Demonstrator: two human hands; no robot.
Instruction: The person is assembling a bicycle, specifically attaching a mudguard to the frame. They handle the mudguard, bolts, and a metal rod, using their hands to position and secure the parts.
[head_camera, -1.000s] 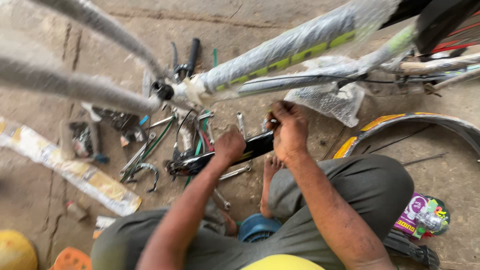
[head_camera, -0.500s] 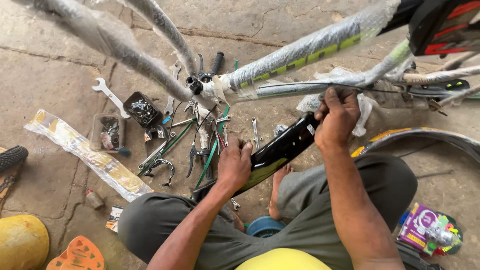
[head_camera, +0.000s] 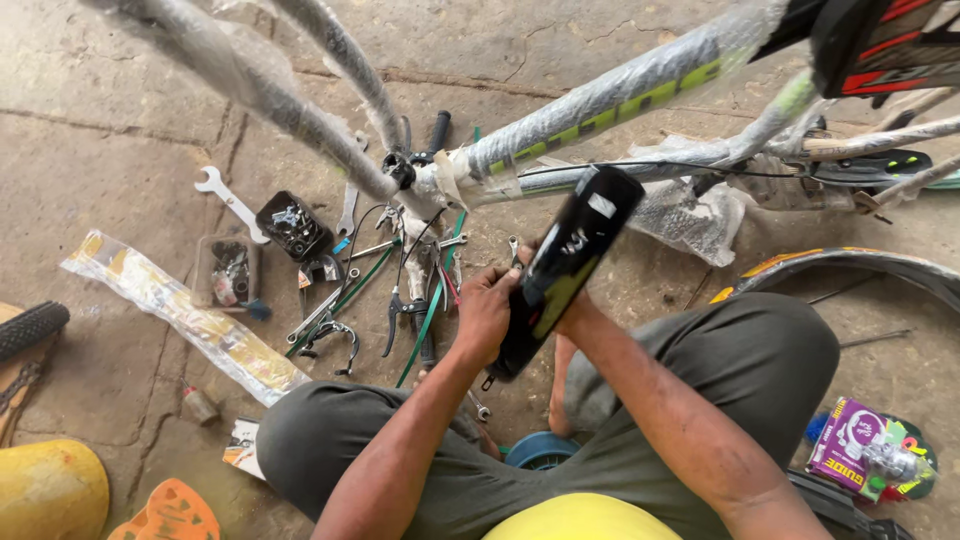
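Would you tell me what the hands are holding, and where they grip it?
Both hands hold a black mudguard. The left hand grips its lower end; the right hand is mostly hidden behind its lower half.

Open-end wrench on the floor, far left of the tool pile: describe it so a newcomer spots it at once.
Start at the wrapped bicycle frame that crosses the top of the view, then drop to the tool pile on the concrete floor below its joint. At the pile's left edge, beside a black tray of small parts, lies the open-end wrench. It is pale silver, lies diagonally and alone, with its forked jaw at the upper left.
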